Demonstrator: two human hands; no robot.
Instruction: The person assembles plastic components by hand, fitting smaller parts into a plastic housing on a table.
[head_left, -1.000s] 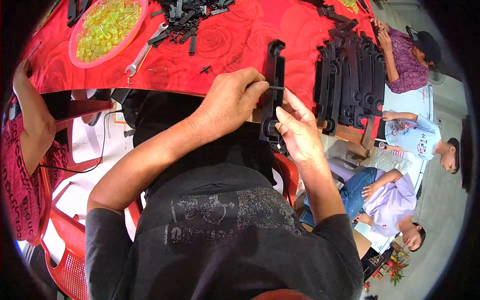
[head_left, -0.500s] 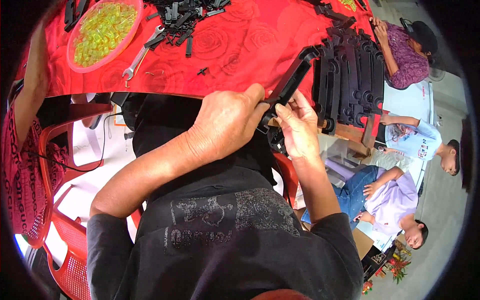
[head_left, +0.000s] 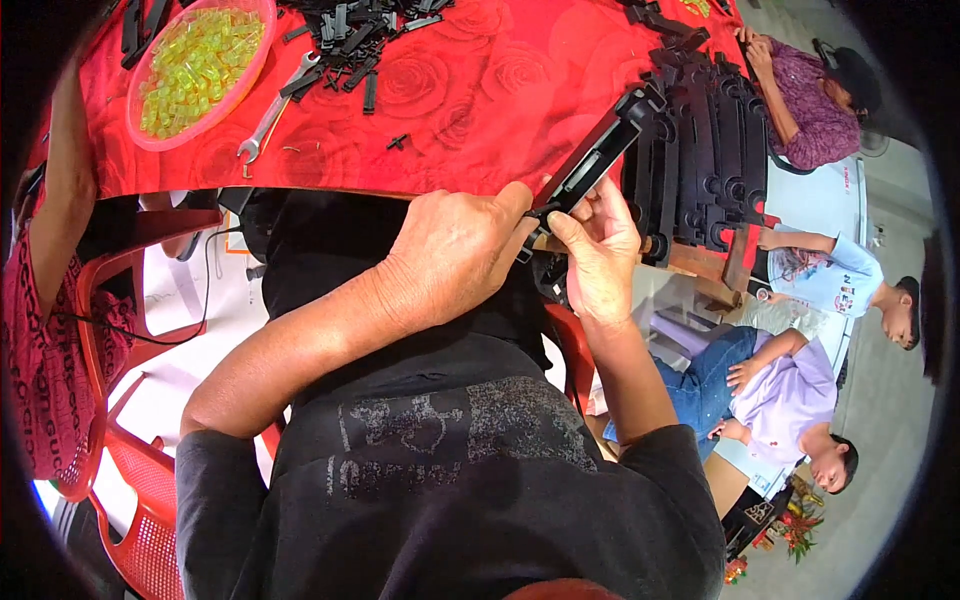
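A long black plastic part (head_left: 597, 152) with a hollow channel along it slants up and to the right over the table's near edge. My left hand (head_left: 455, 250) is closed on its lower end, thumb and fingers pinched together there. Around the same part, just above that grip, my right hand (head_left: 605, 250) is closed too, its thumb on the near side and its fingers behind. The two hands almost touch, and they hide much of the lower end. Close beyond the part's right side lies a stack of similar long black parts (head_left: 700, 150).
A red rose-patterned cloth (head_left: 455, 90) covers the table. On it are a pink bowl (head_left: 133, 118) of clear yellow pieces, a wrench (head_left: 268, 125) and a heap of small black parts (head_left: 350, 40). Red plastic chairs (head_left: 145, 465) stand at left; other people sit on both sides.
The long black part has rolled in my hands, so more of its channel faces me. Its upper end has shifted slightly right. Both hands have kept their hold.
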